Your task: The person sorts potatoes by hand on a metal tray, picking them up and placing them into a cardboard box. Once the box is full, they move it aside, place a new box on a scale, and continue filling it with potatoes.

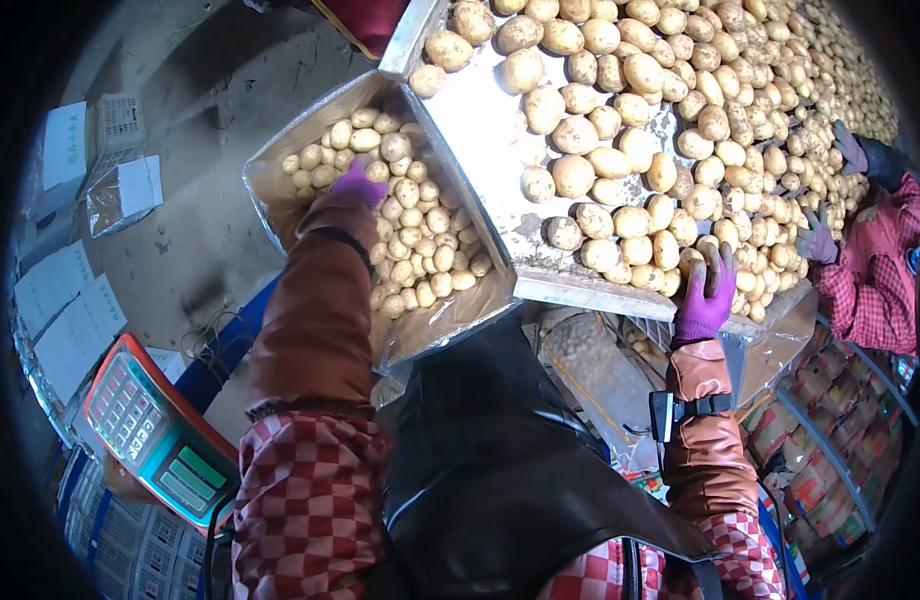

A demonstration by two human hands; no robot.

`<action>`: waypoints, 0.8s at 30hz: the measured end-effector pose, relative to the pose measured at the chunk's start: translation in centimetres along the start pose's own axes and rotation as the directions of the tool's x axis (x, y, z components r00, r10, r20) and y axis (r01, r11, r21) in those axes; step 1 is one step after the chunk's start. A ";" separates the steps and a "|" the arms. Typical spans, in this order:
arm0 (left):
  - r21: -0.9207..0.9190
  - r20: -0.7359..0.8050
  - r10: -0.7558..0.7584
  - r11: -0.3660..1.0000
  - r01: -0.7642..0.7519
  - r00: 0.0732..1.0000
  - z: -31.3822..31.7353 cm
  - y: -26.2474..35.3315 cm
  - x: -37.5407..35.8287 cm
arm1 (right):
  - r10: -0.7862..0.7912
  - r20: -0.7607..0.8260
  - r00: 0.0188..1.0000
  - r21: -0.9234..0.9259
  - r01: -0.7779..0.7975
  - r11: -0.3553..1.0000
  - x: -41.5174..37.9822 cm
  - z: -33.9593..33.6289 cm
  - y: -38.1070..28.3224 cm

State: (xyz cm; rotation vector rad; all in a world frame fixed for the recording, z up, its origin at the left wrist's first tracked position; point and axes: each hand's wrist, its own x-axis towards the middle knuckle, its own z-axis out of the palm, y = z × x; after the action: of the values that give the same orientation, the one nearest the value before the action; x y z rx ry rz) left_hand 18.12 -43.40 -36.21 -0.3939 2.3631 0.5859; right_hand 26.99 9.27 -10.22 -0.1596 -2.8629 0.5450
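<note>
My left hand (361, 184), in a purple glove, is over the potatoes (412, 218) in a lined cardboard box (450, 325); its fingers are partly hidden and I cannot make out whether it grips one. My right hand (710, 290), also in a purple glove, rests at the near edge of the metal sorting table (580, 292). Its fingers are apart and touch the potatoes (635, 252) there. Many more potatoes cover the table towards the upper right.
A scale with keypad and green display (165, 432) stands at the lower left. White-labelled boxes (70, 310) line the left side. At the right, a co-worker (875, 265) has gloved hands among the potatoes. Packed goods (810, 450) lie behind a rail at the lower right.
</note>
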 end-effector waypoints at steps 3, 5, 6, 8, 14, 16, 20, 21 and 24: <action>-0.139 0.075 0.108 0.986 -0.097 0.991 0.7 -1.3 0.1 | 0.034 0.003 0.999 0.081 -0.034 0.996 0.0 0.1 -0.1; -0.256 -0.007 0.140 0.957 -0.137 0.990 2.0 -1.3 -0.3 | 0.048 0.010 0.999 0.087 -0.049 0.995 0.0 0.1 -0.1; -0.338 -0.013 0.122 0.934 -0.119 0.992 2.2 -1.5 -0.5 | 0.050 0.006 0.999 0.091 -0.050 0.995 -0.1 0.2 0.0; -0.494 -0.026 0.093 0.865 -0.094 0.995 2.1 -1.3 -0.8 | 0.052 -0.011 0.999 0.096 -0.051 0.994 -0.2 0.4 0.3; -0.626 0.327 0.164 0.775 0.083 0.931 0.1 -0.4 -3.0 | 0.081 0.010 0.997 0.100 -0.082 0.992 -0.2 0.2 0.0; -0.664 0.326 0.108 0.733 0.147 0.939 0.0 1.1 -3.5 | 0.065 0.012 0.998 0.093 -0.065 0.994 -0.2 0.3 0.3; -0.849 0.468 0.164 0.356 0.390 0.868 -1.9 3.5 -6.3 | 0.060 0.015 0.998 0.085 -0.061 0.995 -0.2 0.2 0.4; -0.859 0.458 0.191 0.346 0.377 0.868 -2.0 3.8 -6.7 | 0.065 0.016 0.998 0.088 -0.066 0.994 -0.3 0.2 0.3; -0.933 0.355 0.175 0.123 0.337 0.918 -1.0 2.0 -8.1 | 0.066 0.011 0.998 0.097 -0.067 0.993 -0.1 0.2 0.3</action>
State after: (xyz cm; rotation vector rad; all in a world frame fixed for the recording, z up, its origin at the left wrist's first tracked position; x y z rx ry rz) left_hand 22.73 -41.23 -29.53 -0.8767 1.1354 2.0138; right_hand 27.07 9.43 -10.56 -0.2377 -2.8394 0.6979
